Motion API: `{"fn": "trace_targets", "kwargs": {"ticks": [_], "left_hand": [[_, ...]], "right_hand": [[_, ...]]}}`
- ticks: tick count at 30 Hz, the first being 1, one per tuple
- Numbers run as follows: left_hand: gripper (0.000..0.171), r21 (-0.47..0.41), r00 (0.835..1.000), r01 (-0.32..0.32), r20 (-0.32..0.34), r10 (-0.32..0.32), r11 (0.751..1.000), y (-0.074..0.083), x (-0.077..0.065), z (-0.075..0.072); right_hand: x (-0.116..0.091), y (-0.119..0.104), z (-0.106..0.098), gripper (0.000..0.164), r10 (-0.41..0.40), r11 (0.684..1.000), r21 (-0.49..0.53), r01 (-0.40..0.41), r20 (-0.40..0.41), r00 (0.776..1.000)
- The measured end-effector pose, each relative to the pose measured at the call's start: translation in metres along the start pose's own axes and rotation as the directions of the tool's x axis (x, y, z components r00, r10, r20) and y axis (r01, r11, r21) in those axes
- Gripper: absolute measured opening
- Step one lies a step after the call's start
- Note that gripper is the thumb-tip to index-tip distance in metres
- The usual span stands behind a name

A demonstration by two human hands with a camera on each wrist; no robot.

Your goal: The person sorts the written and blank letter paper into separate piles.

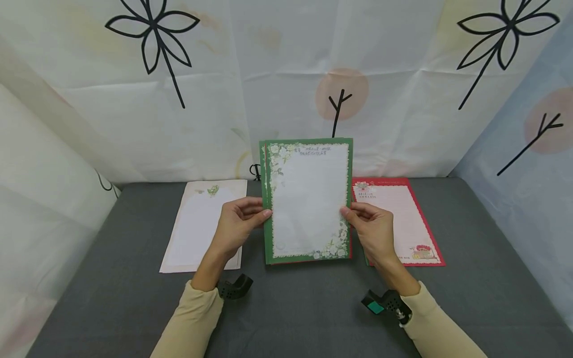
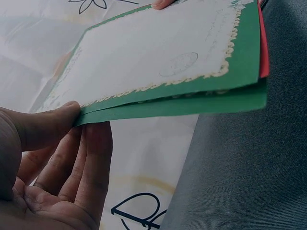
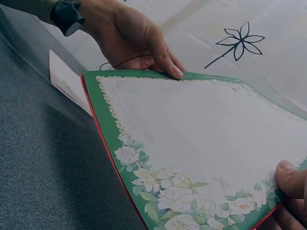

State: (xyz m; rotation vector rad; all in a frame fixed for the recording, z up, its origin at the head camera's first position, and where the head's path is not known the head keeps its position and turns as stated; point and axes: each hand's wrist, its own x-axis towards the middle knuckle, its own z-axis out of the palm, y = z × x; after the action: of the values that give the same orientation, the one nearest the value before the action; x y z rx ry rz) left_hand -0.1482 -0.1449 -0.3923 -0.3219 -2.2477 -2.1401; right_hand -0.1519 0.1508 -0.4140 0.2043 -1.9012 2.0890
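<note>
Both hands hold up a small stack of green-bordered stationery paper (image 1: 309, 199) with white flowers printed in two corners. A red edge shows behind the top green sheet. My left hand (image 1: 239, 223) pinches the stack's left edge, thumb in front and fingers behind. On the opposite edge, my right hand (image 1: 371, 228) pinches it the same way. In the left wrist view the green sheets (image 2: 168, 96) part slightly along the edge near the left hand. The right wrist view shows the flower print (image 3: 177, 196) close to the right thumb.
A pale stack of paper (image 1: 201, 223) with a small green print lies on the grey table (image 1: 295, 318) at left. Red-bordered paper (image 1: 394, 214) lies at right, partly behind the right hand. A white patterned cloth (image 1: 277, 89) hangs behind the table.
</note>
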Motion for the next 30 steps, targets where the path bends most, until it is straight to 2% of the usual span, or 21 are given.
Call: {"fn": "trace_targets", "kwargs": {"ticks": [12,23,30], "left_hand": [[0.035,-0.006,1.0,0.02,-0.01,-0.02,1.0,0.0016,-0.0001,-0.0002],[0.029,-0.012,1.0,0.014,-0.026,-0.015,1.0,0.0004,0.0009,0.0011],[0.028,-0.025,1.0,0.011,-0.028,-0.011,1.0,0.0012,0.001,0.001]], "right_hand": [[0.0021,-0.0021,-0.0012,0.017,0.012,0.999,-0.037,-0.011,0.016,1.0],[0.0038,-0.0044,-0.005,0.02,0.06,0.989,-0.135,-0.056,0.031,0.998],[0.0049,-0.0057,-0.0078,0.022,0.086,0.988,-0.128,-0.08,0.036,0.996]]}}
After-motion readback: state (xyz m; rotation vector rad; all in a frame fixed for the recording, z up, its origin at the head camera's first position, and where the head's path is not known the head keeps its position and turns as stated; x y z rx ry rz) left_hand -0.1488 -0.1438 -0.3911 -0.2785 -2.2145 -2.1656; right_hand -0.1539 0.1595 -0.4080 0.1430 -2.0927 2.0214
